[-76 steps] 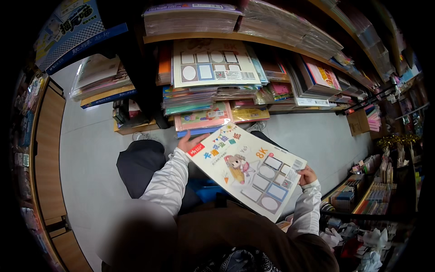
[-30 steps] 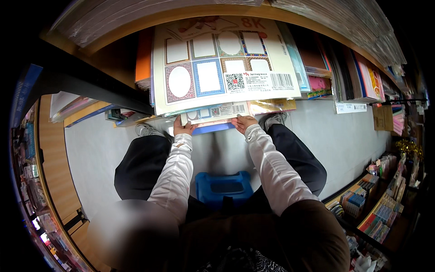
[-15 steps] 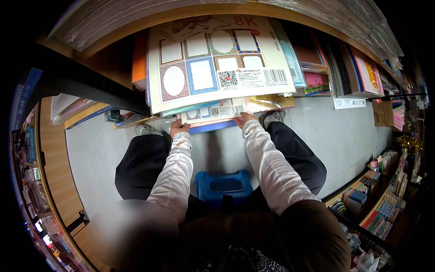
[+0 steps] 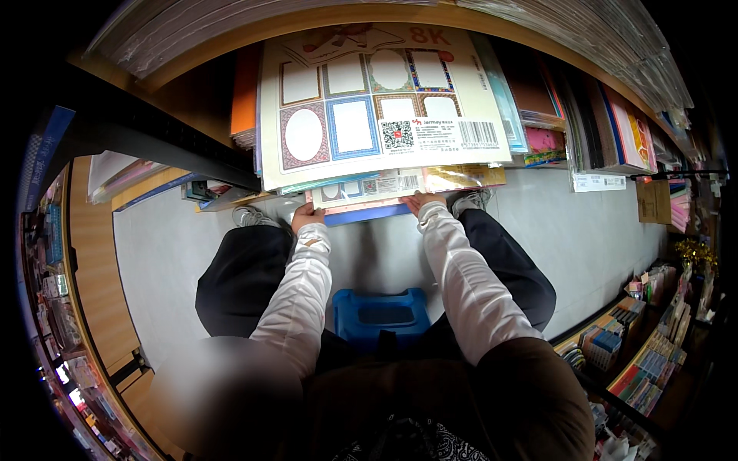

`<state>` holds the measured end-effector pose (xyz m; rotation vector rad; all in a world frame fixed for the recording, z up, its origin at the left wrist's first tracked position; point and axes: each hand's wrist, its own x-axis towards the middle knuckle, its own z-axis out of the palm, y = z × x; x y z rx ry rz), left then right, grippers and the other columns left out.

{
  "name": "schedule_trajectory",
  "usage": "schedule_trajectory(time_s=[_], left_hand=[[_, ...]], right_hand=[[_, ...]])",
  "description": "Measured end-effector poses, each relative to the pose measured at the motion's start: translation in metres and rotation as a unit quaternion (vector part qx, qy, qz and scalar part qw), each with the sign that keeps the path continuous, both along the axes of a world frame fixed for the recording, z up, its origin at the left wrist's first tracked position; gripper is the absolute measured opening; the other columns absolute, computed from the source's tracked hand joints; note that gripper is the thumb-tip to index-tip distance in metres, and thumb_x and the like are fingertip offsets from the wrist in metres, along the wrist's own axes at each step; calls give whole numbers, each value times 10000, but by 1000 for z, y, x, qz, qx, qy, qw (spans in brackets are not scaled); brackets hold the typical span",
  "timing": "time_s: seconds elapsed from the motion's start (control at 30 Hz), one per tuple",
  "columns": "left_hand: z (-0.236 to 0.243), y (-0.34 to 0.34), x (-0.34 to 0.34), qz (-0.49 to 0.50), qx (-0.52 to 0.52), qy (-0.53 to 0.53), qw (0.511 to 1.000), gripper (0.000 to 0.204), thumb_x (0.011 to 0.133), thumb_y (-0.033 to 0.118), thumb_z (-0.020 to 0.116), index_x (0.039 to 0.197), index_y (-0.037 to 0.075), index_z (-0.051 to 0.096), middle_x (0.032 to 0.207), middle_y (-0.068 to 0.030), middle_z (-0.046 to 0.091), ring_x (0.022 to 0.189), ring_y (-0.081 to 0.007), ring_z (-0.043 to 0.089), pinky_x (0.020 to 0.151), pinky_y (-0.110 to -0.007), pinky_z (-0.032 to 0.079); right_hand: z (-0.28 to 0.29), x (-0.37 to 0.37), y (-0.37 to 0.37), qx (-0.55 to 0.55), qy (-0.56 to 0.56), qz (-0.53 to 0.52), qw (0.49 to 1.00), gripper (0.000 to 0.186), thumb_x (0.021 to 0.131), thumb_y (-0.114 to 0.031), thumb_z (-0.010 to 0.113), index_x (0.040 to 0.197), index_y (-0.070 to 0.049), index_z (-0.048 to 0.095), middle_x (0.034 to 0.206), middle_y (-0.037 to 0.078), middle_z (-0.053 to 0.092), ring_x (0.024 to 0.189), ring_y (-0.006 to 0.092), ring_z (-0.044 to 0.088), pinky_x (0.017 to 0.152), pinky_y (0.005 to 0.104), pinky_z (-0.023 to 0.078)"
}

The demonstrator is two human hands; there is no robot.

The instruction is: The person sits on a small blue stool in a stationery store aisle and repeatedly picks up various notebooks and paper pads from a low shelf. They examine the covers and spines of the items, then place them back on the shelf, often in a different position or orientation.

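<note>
My left hand point(image 4: 309, 217) and my right hand point(image 4: 423, 203) are closed on the two near corners of a pack of patterned paper point(image 4: 361, 206). It has a pinkish edge and small printed frames, and most of it is hidden. Directly above it, on the shelf, lies a large cream paper pack point(image 4: 307, 173) printed with ornate frames and a barcode. A blue sheet point(image 4: 367, 217) shows along the underside of the held pack. Just beyond my right hand there is a gold-coloured pack point(image 4: 465, 178).
Paper packs point(image 4: 530, 100) fill the shelf to the right, below a wooden shelf board point(image 4: 323, 21). A black rack post point(image 4: 177, 146) slants at the left. Between my legs stands a blue plastic stool point(image 4: 380, 316). Shelves of small goods point(image 4: 615, 346) are at the lower right.
The view has shifted slightly, so the shelf appears a little further right. Both hands keep hold of the pack at its corners; otherwise little differs.
</note>
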<state>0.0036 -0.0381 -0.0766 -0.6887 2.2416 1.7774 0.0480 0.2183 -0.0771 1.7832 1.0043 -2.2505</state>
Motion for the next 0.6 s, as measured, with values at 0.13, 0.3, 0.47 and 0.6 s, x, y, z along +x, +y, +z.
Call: schedule_trajectory(time_s=[0.13,0.3,0.47,0.6], left_hand=[[-24,-11,1,2,-70,44,997,295,604,58,665,866,-38,569,735,-92,602,630,-144,568,594,-247,459],[-16,-1,0,-18,-160,93,983,292,604,63,665,864,-30,569,746,-105,591,640,-163,580,583,-260,475],[-38,-12,1,-27,-201,165,965,285,610,54,649,875,-23,577,771,-119,585,660,-182,593,580,-271,489],[-34,-8,0,-49,-218,175,959,240,604,-10,598,843,15,599,791,-153,558,646,-216,570,584,-277,475]], right_hand=[[7,0,-6,-27,14,-11,999,221,803,9,419,1002,74,347,849,212,561,680,291,603,559,337,527],[-27,3,13,1,-9,86,996,219,765,-3,474,960,71,406,852,213,563,663,284,603,540,322,524],[-15,-1,-11,281,-23,120,952,297,701,25,512,987,54,438,823,199,564,627,263,601,498,312,520],[-23,1,-3,218,56,36,974,335,719,72,499,1037,12,416,837,213,550,648,287,597,527,346,531]])
